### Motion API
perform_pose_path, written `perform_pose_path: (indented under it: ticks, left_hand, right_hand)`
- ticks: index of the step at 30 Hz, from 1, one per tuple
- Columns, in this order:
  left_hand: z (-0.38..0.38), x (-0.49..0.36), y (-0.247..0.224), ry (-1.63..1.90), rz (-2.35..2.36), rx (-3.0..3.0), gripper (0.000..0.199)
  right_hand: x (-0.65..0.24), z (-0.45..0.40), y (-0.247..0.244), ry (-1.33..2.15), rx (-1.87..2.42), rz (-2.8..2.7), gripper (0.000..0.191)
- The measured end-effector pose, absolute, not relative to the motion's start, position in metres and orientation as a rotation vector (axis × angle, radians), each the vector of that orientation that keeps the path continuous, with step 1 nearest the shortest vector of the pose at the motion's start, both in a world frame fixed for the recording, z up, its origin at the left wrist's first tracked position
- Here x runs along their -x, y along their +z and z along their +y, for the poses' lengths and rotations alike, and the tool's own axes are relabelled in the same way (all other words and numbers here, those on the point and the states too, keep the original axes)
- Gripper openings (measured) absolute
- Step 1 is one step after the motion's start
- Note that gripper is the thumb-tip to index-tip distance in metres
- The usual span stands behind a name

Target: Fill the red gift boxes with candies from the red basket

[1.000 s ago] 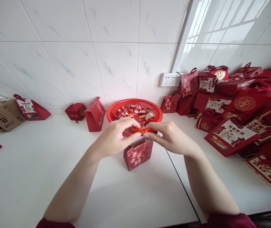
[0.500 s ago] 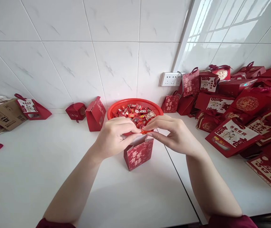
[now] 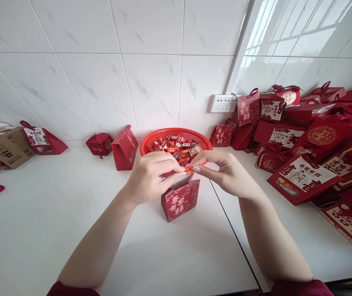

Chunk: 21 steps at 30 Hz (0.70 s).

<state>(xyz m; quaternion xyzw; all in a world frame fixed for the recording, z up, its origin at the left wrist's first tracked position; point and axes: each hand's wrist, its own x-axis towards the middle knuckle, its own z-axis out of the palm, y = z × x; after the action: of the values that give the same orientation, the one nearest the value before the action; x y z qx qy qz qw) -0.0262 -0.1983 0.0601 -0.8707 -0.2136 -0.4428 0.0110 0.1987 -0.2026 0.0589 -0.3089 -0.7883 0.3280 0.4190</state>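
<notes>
Between the fingertips of both hands is a small red-wrapped candy (image 3: 189,169), partly covered by the fingers. My left hand (image 3: 154,174) pinches its left end. Thumb and fingers of my right hand (image 3: 225,170) are closed on its right end. Just below them stands a red paper gift box (image 3: 182,201) with pale lettering, upright on the table, its top flaps up and apart. Directly behind the hands sits a red plastic basket (image 3: 176,130) with many wrapped candies (image 3: 178,144) in it; the hands hide its front part.
A tall red box (image 3: 124,150) and a small red box (image 3: 98,144) stand by the wall at left, near a brown carton (image 3: 8,148). A large heap of red gift boxes (image 3: 320,135) covers the right side, below a power strip (image 3: 222,103).
My right hand's fingers have shifted slightly, and more of the candy shows between the fingertips. The left hand and the gift box stay nearly in place.
</notes>
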Motion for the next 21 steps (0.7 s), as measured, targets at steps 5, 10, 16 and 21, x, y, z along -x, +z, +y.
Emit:
perform_pose_path:
  ticks: [5,10,16,21]
  left_hand:
    - [-0.1965,0.0267,0.0589,-1.408,-0.663,2.689,0.008]
    - [-0.1952,0.0257,0.0593,-1.390,-0.561,2.607,0.013]
    - [-0.1984,0.0236,0.0610,-1.408,-0.783,2.651,0.020]
    - [-0.2024,0.0203,0.0612,-1.475,-1.068,2.842,0.025]
  right_hand:
    - [-0.1986,-0.2012,0.0588,0.941,0.760,-1.970,0.023]
    - [-0.1978,-0.1971,0.0526,1.204,0.680,-1.880,0.026]
    - [-0.1960,-0.1987,0.0502,1.031,0.639,-1.756,0.023]
    - [-0.1948,-0.2028,0.0514,0.884,0.716,-1.824,0.021]
